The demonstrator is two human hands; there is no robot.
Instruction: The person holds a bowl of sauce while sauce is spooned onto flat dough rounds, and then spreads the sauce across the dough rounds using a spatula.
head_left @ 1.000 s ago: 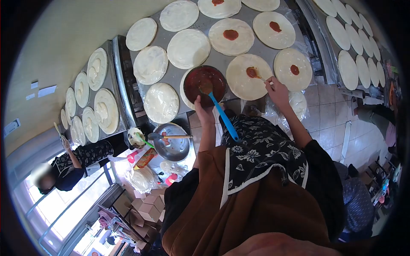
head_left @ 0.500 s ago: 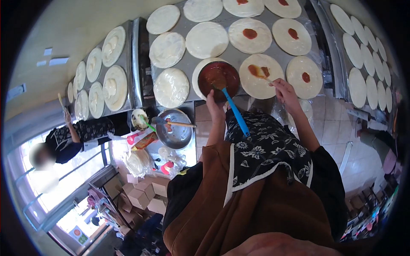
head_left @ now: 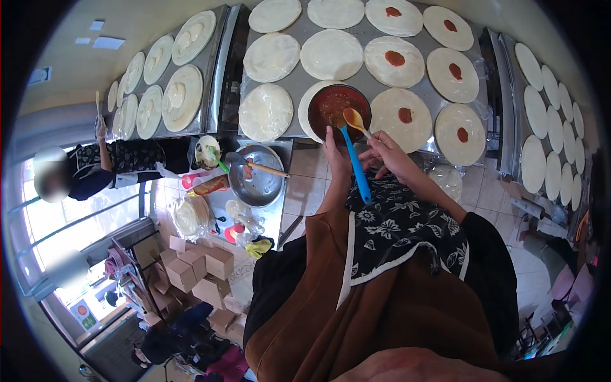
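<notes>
A dark bowl of red sauce (head_left: 324, 102) rests in my left hand (head_left: 336, 156), whose fingers grip its near edge. The blue-handled spatula (head_left: 358, 167) leans in the bowl, its handle sticking out toward me. My right hand (head_left: 388, 156) pinches a small spoon (head_left: 354, 119), its sauce-coated head over the bowl's right side. Right of the bowl lies a pale dough round (head_left: 401, 130) with a red patch of sauce in its middle. Another sauced round (head_left: 461, 135) is farther right. A plain round (head_left: 266, 113) lies left of the bowl.
Several more rounds cover the metal table (head_left: 299, 95). A metal basin (head_left: 259, 184) with a wooden-handled tool stands at lower left. Another person (head_left: 95, 167) is at the left table, holding a stick-like tool. Cardboard boxes (head_left: 191, 270) are stacked below. More rounds lie on the right table.
My right hand has moved left with the spoon, from the dough round to the bowl. The sauce patch on that round is now a single compact spot. The view has shifted.
</notes>
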